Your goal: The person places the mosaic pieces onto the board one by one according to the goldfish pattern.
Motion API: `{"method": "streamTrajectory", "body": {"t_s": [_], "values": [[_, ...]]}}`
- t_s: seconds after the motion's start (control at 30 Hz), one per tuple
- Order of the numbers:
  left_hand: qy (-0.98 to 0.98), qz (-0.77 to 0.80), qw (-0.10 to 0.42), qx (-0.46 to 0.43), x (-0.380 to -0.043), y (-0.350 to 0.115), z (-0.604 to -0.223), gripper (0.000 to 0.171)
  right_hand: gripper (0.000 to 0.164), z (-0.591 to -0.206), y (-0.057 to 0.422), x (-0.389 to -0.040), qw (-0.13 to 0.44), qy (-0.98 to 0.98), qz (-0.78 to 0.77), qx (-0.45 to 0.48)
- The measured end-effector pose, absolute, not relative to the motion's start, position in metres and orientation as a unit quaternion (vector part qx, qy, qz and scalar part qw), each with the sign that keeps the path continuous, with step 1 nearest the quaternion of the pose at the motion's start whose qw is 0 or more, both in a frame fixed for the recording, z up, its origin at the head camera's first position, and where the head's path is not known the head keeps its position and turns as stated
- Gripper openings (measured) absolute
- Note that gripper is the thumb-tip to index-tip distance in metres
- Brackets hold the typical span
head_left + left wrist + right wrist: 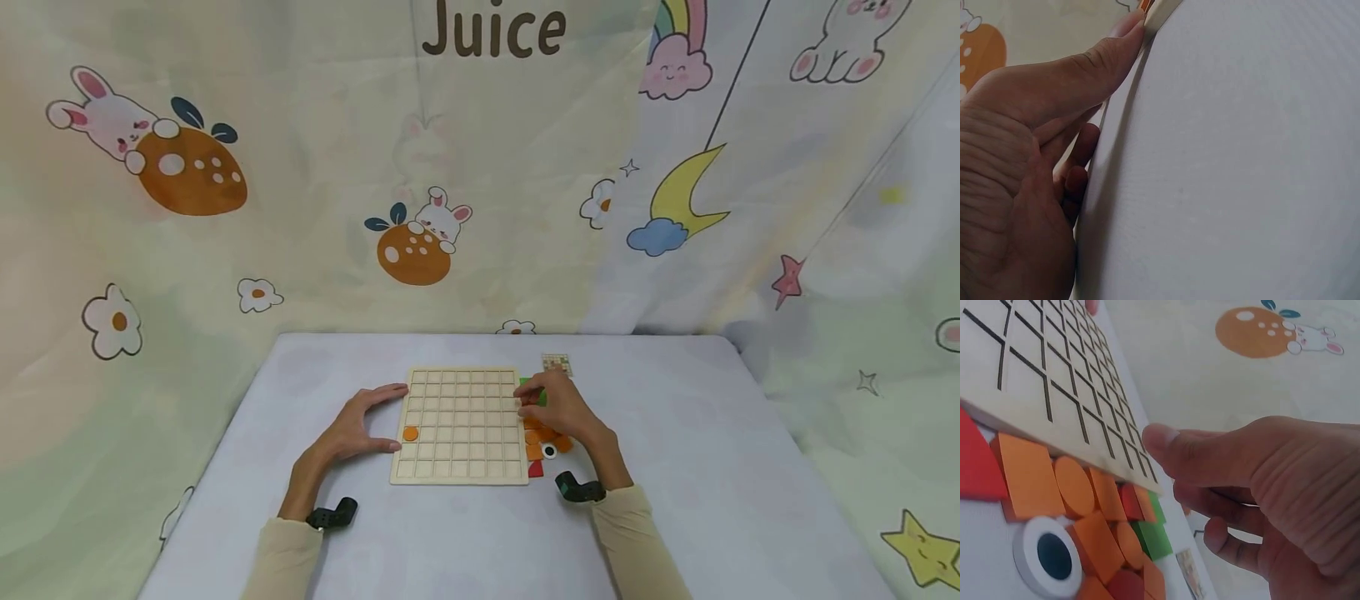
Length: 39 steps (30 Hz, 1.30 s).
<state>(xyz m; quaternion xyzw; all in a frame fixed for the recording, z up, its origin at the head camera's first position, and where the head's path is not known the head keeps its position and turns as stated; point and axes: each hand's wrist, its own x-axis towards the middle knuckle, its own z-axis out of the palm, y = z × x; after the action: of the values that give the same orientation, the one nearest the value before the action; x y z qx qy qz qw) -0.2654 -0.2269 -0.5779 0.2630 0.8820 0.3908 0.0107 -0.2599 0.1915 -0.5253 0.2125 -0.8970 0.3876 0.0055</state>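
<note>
A pale wooden grid board (465,442) lies flat on the table, with one orange round piece (410,434) in a cell by its left edge. My left hand (351,427) spans that edge, thumb and fingers spread apart with the tips at the rim. On the board's other side, my right hand (561,407) hovers over loose pieces, its thumb and forefinger apart near the right edge. Below this hand, the right wrist view shows orange blocks (1030,476), green blocks (1152,539), a red piece (977,464) and a white disc with a dark centre (1054,556).
Behind the loose pieces, a small printed card (557,361) lies on the table. The white-covered table (465,542) reaches back to a cartoon-printed curtain (315,167). Each wrist wears a black camera band.
</note>
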Motion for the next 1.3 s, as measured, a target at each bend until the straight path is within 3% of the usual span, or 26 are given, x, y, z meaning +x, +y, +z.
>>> {"method": "streamTrajectory", "body": {"t_s": [0.33, 0.7, 1.3], "values": [[0.881, 0.397, 0.013, 0.256, -0.261, -0.231, -0.579, 0.095, 0.027, -0.525, 0.211, -0.258, -0.022, -0.908, 0.376, 0.182], [0.877, 0.399, 0.018, 0.265, -0.261, -0.229, -0.577, 0.096, 0.017, -0.531, 0.222, -0.248, -0.064, -0.925, 0.338, 0.159], [0.882, 0.391, 0.014, 0.263, -0.266, -0.232, -0.579, 0.096, 0.018, -0.526, 0.224, -0.253, -0.091, -0.925, 0.327, 0.168]]}}
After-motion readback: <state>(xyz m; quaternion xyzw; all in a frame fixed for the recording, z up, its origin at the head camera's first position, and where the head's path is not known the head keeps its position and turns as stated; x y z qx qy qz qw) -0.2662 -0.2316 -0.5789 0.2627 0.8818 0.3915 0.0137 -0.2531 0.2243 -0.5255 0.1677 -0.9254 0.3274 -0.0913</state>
